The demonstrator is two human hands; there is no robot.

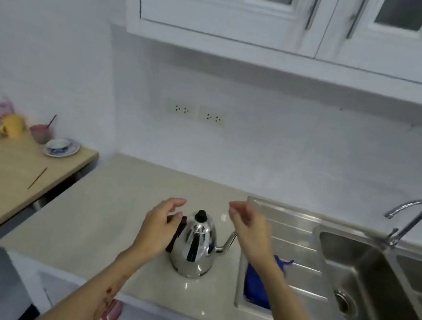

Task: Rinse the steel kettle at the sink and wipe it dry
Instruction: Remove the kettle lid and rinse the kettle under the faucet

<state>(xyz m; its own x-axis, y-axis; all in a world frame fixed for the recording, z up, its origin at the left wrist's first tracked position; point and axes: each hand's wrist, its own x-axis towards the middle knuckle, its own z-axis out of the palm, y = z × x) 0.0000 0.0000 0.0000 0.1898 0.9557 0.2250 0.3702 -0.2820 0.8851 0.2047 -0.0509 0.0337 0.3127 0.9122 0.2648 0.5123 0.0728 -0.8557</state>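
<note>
- The beige stone countertop (98, 224) is bare to the left of and behind the polished steel gooseneck kettle (193, 249); its front edge runs just below the kettle's base.
- The kettle stands upright on the countertop, just left of the stainless steel sink unit (290, 229), spout pointing toward the ribbed drainboard. The curved chrome tap (408, 218) rises behind the basin.
- A light wooden side table (5, 181) adjoins on the left, carrying cups and a saucer at its far end; these are blurred.
- White wall cabinets (230, 4) overhang the back of the counter.
- A blue cloth (257, 282) lies on the drainboard's near end, largely hidden behind the right forearm.
- The kettle's black handle (176, 235) is partly covered by the left hand (158, 226).
- Left hand: fingers loosely curled beside the handle; contact cannot be confirmed.
- Right hand (247, 230): raised above the spout, fingers loosely curled, holding nothing, clear of the kettle.
</note>
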